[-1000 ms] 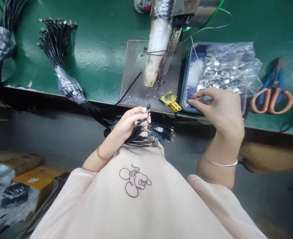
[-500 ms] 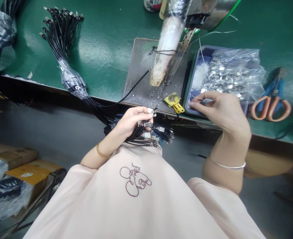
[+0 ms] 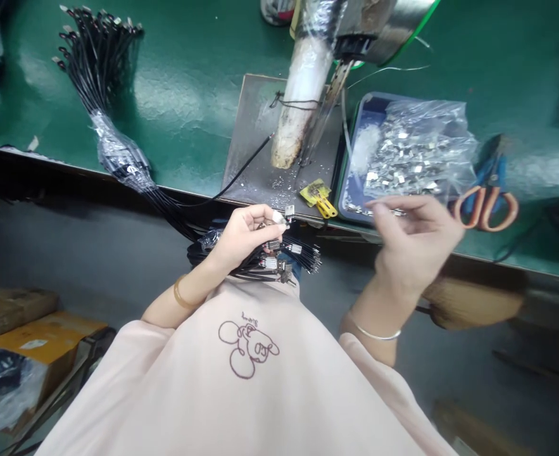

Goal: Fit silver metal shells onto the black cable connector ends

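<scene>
My left hand (image 3: 248, 237) is closed, thumb and fingertips pinching a black cable end with a small silver USB connector (image 3: 289, 212) that sticks up past the fingers. Below this hand hangs a bundle of black cables (image 3: 255, 266), several with silver plug ends. My right hand (image 3: 414, 237) is smeared by motion over the front edge of a blue tray (image 3: 350, 196). Its thumb and index finger point left, close together; whether anything is between them I cannot make out. In the tray lies a clear plastic bag (image 3: 421, 145) of small silver connector parts.
A white wrapped tube (image 3: 298, 101) and a metal holder (image 3: 339, 82) slant over a grey plate (image 3: 248, 139) with scattered metal bits. A yellow clip-like piece (image 3: 320, 197) lies at its front edge. Orange-handled pliers (image 3: 485, 206) lie right; a wrapped cable bundle (image 3: 122, 155) lies left.
My right hand has drawn back from inside the tray's left corner toward its front edge, turning at the wrist. The connector at my left fingertips now stands more upright. The whole view has shifted slightly.
</scene>
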The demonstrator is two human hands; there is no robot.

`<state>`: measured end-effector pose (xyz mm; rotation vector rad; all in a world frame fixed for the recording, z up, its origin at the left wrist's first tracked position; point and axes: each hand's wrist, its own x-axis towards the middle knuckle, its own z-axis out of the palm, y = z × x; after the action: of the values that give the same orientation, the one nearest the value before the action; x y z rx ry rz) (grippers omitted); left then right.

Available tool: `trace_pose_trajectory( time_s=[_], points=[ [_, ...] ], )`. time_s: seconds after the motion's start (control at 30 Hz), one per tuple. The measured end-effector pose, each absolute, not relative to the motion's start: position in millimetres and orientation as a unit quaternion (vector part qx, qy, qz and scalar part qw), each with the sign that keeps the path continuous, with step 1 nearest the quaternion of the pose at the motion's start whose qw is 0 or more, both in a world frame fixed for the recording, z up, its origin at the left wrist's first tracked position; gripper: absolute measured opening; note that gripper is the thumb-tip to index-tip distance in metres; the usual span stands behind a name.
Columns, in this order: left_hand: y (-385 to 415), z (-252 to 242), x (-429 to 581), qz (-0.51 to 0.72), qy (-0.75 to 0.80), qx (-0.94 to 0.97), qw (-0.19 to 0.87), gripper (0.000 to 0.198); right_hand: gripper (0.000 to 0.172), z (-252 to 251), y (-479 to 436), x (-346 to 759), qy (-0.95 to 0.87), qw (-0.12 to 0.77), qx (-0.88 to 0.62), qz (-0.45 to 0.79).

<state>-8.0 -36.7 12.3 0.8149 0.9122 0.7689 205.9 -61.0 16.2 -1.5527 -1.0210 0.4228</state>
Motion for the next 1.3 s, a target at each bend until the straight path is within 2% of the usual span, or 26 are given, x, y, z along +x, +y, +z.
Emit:
trace_pose_trajectory(
  time_s=[0.1,0.4,0.87,1.17,1.3],
  points=[
    [-39.2,16.0,-5.3,0.366,0.429,0.412,0.716,0.027,0.01,13.6,-72.1,177.8,-0.439,0.568,-0.634,0.289],
    [-40.5,19.2,-2.3,0.377,0.453,0.456,0.667,0.018,0.006,7.0,-75.9,151.9,-0.467,0.527,-0.618,0.349],
    [-40.6,18.8,-3.0,0.373,0.45,0.47,0.662,0.016,0.005,9.6,-77.3,153.7,-0.477,0.507,-0.619,0.364],
    [-40.7,20.5,-1.5,0.37,0.449,0.458,0.672,0.016,0.001,17.9,-82.4,154.5,-0.551,0.465,-0.639,0.27],
    [-41.2,20.4,-1.7,0.371,0.447,0.459,0.672,0.015,0.003,18.6,-81.5,156.7,-0.53,0.478,-0.646,0.269]
  ],
)
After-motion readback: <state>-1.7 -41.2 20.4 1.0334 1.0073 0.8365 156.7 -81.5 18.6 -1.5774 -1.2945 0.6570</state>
